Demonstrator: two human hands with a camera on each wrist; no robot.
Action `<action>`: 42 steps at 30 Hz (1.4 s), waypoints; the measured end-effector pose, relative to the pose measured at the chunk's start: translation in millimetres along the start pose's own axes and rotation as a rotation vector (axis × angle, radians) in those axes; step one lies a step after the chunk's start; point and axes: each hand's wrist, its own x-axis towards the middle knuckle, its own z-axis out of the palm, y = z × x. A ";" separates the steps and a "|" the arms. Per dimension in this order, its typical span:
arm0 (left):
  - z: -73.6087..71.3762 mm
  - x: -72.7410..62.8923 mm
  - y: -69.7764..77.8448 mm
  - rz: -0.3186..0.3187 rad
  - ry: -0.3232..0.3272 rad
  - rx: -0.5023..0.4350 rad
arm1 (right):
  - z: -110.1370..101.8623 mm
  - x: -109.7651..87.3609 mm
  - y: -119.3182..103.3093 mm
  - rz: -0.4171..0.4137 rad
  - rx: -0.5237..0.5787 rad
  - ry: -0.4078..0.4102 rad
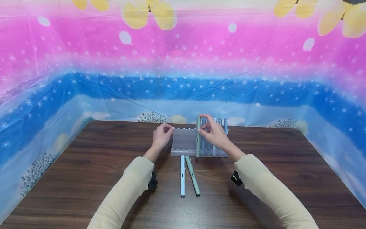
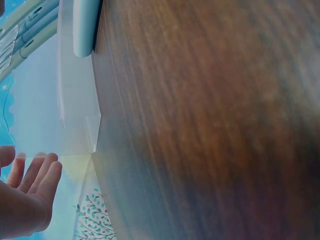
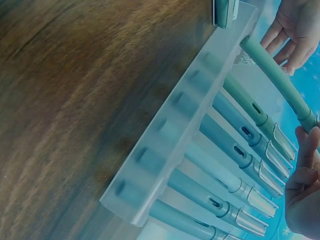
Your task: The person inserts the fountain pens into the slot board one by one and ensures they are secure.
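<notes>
The step in hand looks like standing a green pen in its place on the clear rack. The right hand pinches this pen near its top between thumb and fingers, holding it close to upright at the front ledge, just beside a row of pens that lean in the rack's right part. Whether its lower end is seated in the ledge I cannot tell. The left hand is at the rack's left end, fingers loosely spread and gripping no pen; whether it presses on the rack is unclear. The next move probably calls for settling the pen's foot in the ledge and tipping its upper part back into the matching notch before the pinch loosens, without knocking its neighbours. A pale blue pen and a second green pen lie on the table before the rack, so these two likely remain to be placed.
</notes>
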 end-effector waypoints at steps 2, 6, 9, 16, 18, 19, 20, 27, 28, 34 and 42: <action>-0.3 -0.3 0.2 0.003 0.000 0.001 | 0.5 1.8 -1.4 -0.014 -0.005 0.029; -0.5 -0.7 1.0 -0.008 -0.007 -0.006 | 1.4 5.2 -4.2 -0.025 -0.020 0.071; -0.5 -0.8 1.3 -0.016 -0.010 -0.007 | 2.4 7.4 -5.4 -0.035 -0.040 0.089; -0.3 -0.6 1.3 -0.016 -0.010 -0.008 | 6.1 9.1 -6.4 -0.062 -0.065 0.123; -0.3 -0.6 1.1 -0.014 -0.010 -0.006 | 7.6 9.1 -6.0 -0.070 -0.064 0.133; -0.3 -0.7 0.9 -0.013 -0.011 -0.005 | 8.5 9.3 -5.3 -0.075 -0.068 0.140; -0.3 -0.6 0.7 -0.011 -0.010 -0.003 | 9.5 9.5 -4.7 -0.081 -0.076 0.147; -0.5 0.0 -0.5 0.000 -0.008 0.000 | 16.6 9.0 -1.4 -0.107 -0.087 0.180; -0.5 0.1 -0.7 -0.001 -0.008 -0.001 | 17.5 8.8 -1.4 -0.107 -0.088 0.184; -0.1 0.1 -1.2 -0.007 -0.015 -0.011 | 22.9 6.5 0.6 -0.116 -0.116 0.204; 0.1 0.3 0.0 -0.014 -0.013 -0.008 | 27.3 4.2 3.0 -0.101 -0.114 0.193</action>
